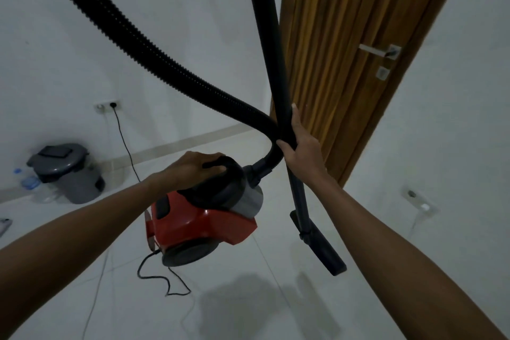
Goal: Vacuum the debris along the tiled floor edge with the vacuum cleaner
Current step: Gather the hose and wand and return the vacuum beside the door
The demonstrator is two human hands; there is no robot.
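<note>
A red and grey canister vacuum cleaner (204, 221) hangs above the white tiled floor (248, 306), casting a shadow below. My left hand (193, 167) grips its black top handle. My right hand (299, 138) holds the black wand tube (266, 36), which runs from the top of the view down to the flat floor nozzle (321, 246), also off the floor. The ribbed black hose (132, 33) arcs from the upper left into the canister's front. No debris is plain to see.
A wooden door (345, 50) with a metal lever handle stands right behind the wand. The black power cord (124, 141) runs from a wall socket (107, 106) to the vacuum. A grey pedal bin (69, 174) and plastic bottles (30, 182) sit by the left wall's skirting.
</note>
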